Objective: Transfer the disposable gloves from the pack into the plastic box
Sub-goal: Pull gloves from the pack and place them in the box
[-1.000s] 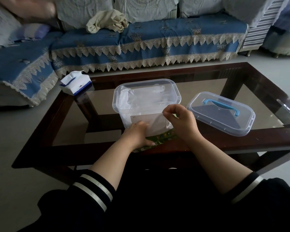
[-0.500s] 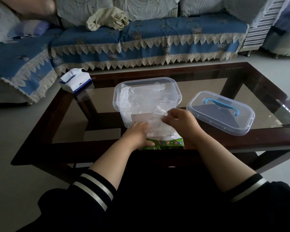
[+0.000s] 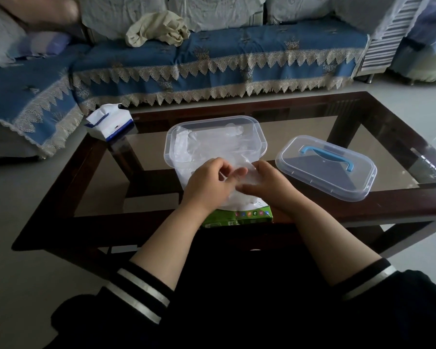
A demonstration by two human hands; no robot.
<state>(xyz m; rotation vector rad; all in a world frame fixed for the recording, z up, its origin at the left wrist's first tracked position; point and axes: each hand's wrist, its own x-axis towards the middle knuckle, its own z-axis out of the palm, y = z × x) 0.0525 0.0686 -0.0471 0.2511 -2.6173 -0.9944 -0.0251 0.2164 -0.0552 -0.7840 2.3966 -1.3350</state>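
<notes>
Two hands meet over the near edge of the table, fingers working at a bunch of thin clear gloves. Her left hand has its fingers curled, pinching the crinkled film from the left side, while the right hand curls in from the other side with the thumb laid across the film, gripping the same bunch. Both hands hold it just above the pack, a green packet lying flat on the dark front rail of the table, its printed edge showing below the wrists.

Directly behind the hands stands the plastic box, clear, lidless and upright on the glass, with more crumpled clear gloves already lying inside it. The held bunch sits against the box's near wall, between the pack and the box rim; whether it touches the wall I cannot tell.

To the right of the box, apart from it, lies the lid, clear with a blue handle on top. At the far left corner of the coffee table sits a white and blue tissue pack. Beyond the table runs a sofa under a blue cover with lace trim, a cream cloth bundled on its seat. Dark sleeves with pale stripes frame the bottom of the view.
</notes>
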